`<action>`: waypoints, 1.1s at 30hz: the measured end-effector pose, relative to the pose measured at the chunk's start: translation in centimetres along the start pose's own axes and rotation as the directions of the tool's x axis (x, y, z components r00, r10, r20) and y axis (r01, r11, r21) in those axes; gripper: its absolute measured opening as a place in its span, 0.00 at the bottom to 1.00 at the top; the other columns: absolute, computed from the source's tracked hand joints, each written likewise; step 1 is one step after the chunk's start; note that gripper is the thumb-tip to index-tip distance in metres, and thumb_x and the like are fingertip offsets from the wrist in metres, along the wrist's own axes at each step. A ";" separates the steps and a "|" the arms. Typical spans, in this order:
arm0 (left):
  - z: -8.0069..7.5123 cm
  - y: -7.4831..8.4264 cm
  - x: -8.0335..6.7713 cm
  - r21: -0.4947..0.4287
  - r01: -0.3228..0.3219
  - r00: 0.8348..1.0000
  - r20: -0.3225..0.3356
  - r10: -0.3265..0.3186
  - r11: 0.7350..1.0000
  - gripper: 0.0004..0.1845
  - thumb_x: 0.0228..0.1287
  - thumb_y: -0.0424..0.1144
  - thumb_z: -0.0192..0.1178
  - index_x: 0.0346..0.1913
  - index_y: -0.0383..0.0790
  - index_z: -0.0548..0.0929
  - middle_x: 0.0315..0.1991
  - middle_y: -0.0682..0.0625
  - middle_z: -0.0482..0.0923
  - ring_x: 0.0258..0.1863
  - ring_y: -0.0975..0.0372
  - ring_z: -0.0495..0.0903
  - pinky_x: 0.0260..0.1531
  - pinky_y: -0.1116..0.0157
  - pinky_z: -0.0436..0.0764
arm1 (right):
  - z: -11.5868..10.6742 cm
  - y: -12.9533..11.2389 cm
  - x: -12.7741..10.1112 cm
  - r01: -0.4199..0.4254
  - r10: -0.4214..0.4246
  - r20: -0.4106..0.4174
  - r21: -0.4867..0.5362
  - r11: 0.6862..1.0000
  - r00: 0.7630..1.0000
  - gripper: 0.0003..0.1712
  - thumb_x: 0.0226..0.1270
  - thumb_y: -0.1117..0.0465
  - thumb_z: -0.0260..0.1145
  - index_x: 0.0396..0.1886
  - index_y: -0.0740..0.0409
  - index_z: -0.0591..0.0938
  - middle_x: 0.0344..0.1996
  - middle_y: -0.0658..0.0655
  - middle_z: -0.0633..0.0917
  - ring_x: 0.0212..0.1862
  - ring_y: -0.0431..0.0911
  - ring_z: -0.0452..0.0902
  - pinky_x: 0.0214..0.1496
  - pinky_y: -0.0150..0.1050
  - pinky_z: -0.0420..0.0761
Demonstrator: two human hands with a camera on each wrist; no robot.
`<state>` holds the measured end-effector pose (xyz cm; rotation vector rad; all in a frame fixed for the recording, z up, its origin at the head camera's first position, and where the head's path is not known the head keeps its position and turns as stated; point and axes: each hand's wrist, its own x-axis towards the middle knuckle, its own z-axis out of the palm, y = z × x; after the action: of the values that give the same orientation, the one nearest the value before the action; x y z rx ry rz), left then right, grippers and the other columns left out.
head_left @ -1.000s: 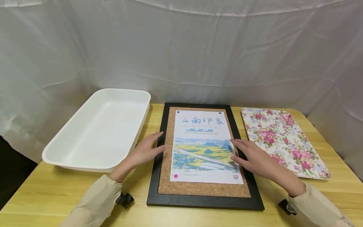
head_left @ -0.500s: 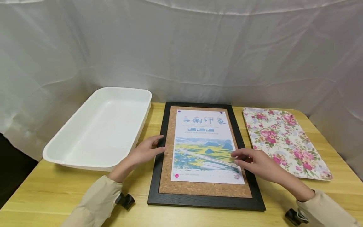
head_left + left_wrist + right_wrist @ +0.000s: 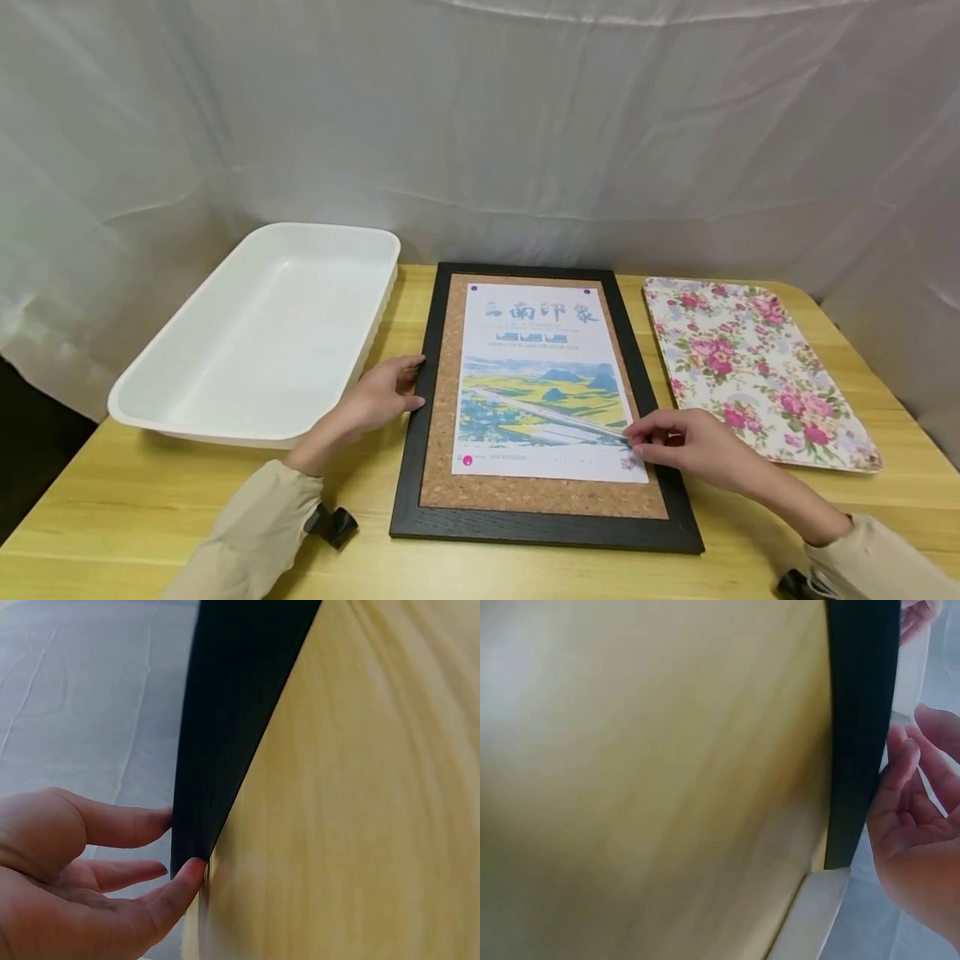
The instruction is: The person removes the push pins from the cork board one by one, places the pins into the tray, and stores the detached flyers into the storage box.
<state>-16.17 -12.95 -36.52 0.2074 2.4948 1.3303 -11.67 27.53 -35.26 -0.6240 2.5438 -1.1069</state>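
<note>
A black-framed cork board [image 3: 540, 495] lies flat on the table, bearing a printed landscape poster [image 3: 551, 379]. Dark pins hold the poster's two top corners, and a pink pin [image 3: 468, 460] sits at its lower left. My left hand [image 3: 378, 396] touches the left side of the frame [image 3: 217, 712] with its fingertips, the fingers only slightly bent. Over the poster's lower right corner, beside a small pinkish spot [image 3: 628, 462], is my right hand [image 3: 705, 446]. Its fingers bend loosely with thumb and forefinger close together; nothing shows between them in the right wrist view.
To the left stands a deep white plastic tray [image 3: 255, 333]. A flower-patterned tray [image 3: 757, 375] lies right of the board on the wooden table [image 3: 150, 508]. A pale grey cloth [image 3: 525, 142] hangs behind everything.
My right hand has slid down the poster's right side towards its lower right corner, its fingers drawing closer together. My left hand has shifted slightly outward to the frame's left edge.
</note>
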 end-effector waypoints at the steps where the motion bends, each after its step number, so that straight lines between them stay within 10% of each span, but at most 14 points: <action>1: 0.0 0.0 0.0 0.000 0.001 1.000 0.003 -0.001 1.000 0.33 0.64 0.23 0.58 0.72 0.28 0.60 0.63 0.30 0.68 0.62 0.43 0.68 0.52 0.54 0.77 | 0.1 0.1 -0.1 0.004 -0.004 -0.001 0.007 1.000 1.000 0.11 0.67 0.61 0.66 0.46 0.61 0.85 0.28 0.46 0.83 0.25 0.40 0.71 0.24 0.34 0.71; 22: 0.3 0.1 0.0 -0.032 0.020 1.000 -0.008 -0.020 0.999 0.32 0.64 0.22 0.56 0.71 0.25 0.59 0.62 0.31 0.69 0.61 0.44 0.69 0.51 0.57 0.77 | 0.8 0.6 -0.5 -0.013 0.013 0.012 0.054 0.998 1.000 0.10 0.61 0.67 0.70 0.43 0.63 0.86 0.33 0.50 0.87 0.26 0.39 0.72 0.25 0.32 0.73; 33: 0.1 0.0 0.0 -0.047 0.036 0.999 -0.005 -0.036 0.998 0.32 0.65 0.23 0.56 0.71 0.26 0.59 0.63 0.32 0.68 0.63 0.44 0.68 0.53 0.54 0.76 | 0.8 0.7 -0.1 0.221 -0.220 0.018 -0.095 0.971 0.975 0.07 0.59 0.67 0.71 0.38 0.58 0.89 0.35 0.50 0.86 0.32 0.35 0.78 0.29 0.32 0.78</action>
<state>-16.10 -12.85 -36.59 0.1471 2.4578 1.3751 -11.45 27.56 -36.32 -0.9537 2.5821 -1.0506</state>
